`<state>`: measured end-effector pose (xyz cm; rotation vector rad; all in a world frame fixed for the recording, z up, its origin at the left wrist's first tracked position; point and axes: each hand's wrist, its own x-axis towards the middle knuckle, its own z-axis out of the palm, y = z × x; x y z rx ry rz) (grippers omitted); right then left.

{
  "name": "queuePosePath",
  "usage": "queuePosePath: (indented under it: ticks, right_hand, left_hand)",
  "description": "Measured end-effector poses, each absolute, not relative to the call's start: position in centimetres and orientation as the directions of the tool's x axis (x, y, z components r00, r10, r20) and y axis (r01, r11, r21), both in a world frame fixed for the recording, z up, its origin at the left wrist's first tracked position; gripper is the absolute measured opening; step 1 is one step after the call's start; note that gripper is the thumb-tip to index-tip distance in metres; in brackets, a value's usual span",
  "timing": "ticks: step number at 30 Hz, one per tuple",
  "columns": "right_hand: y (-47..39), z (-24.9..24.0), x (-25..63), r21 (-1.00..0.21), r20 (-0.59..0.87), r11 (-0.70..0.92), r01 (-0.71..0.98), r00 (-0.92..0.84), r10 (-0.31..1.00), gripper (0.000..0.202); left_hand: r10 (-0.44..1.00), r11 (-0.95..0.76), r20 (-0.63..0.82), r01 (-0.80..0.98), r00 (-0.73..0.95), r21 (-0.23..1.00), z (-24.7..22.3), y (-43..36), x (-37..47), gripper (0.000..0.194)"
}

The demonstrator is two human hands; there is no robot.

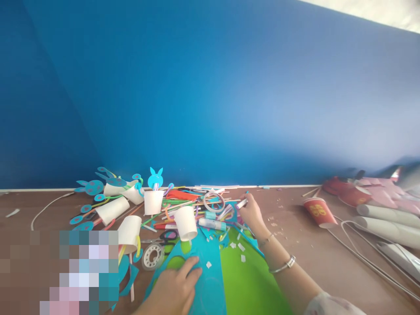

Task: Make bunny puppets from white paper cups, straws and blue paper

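My left hand point(179, 284) lies on a sheet of blue paper point(210, 267), fingers somewhat bent and apart, holding nothing. My right hand point(252, 214), with a bracelet on the wrist, is closed at the far right of the craft pile. Its fingers pinch a small white piece point(242, 203), whose kind I cannot make out. Under the blue paper lies a green sheet point(249, 284). Just beyond my left hand are a white paper cup point(185, 223), a tape roll point(152, 257) and a glue stick point(212, 224). White scraps point(241, 247) dot the sheets.
More white cups with blue paper cut-outs stand or lie at left, one topped by a rabbit head point(155, 178). Scissors point(169, 236) and a clear ring of tape point(214, 202) lie in the pile. A red cup point(320, 212), cables point(370, 256) and white rolls point(390, 225) are at right.
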<state>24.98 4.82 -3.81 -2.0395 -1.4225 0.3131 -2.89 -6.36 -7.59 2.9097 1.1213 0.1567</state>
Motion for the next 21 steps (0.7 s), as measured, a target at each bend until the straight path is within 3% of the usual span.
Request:
queuePosePath:
  ticks: [5, 9, 13, 15, 18, 21]
  right_hand:
    - [3.1, 0.0, 25.0, -0.646, 0.283, -0.134, 0.751, 0.398, 0.873, 0.025]
    - [0.9, 1.1, 23.8, -0.639, 0.552, 0.064, 0.766, 0.399, 0.732, 0.018]
    - [-0.8, -0.5, 23.0, -0.497, 0.775, 0.280, 0.822, 0.274, 0.569, 0.016]
    - [-1.2, -1.1, 23.2, -0.453, 0.797, 0.287, 0.844, 0.239, 0.554, 0.015]
    - [-1.5, -1.4, 23.7, -0.552, 0.727, 0.201, 0.809, 0.350, 0.591, 0.016]
    - [-2.0, -1.5, 23.6, -0.547, 0.766, 0.330, 0.770, 0.300, 0.569, 0.018]
  left_hand:
    - [0.698, -0.716, 0.031, 0.697, 0.715, 0.043, -7.6, -6.7, -2.8, 0.045]
    - [0.727, -0.686, 0.001, 0.726, 0.687, 0.058, -7.4, -6.7, -2.8, 0.043]
    - [0.762, -0.644, -0.015, 0.760, 0.647, 0.083, -7.2, -6.6, -2.8, 0.040]
    - [0.780, -0.624, -0.014, 0.778, 0.626, 0.072, -7.3, -6.6, -2.8, 0.040]
    - [0.792, -0.611, 0.007, 0.790, 0.611, 0.049, -7.8, -6.6, -2.9, 0.039]
    - [0.790, -0.613, 0.037, 0.788, 0.612, 0.055, -8.1, -6.5, -3.1, 0.039]
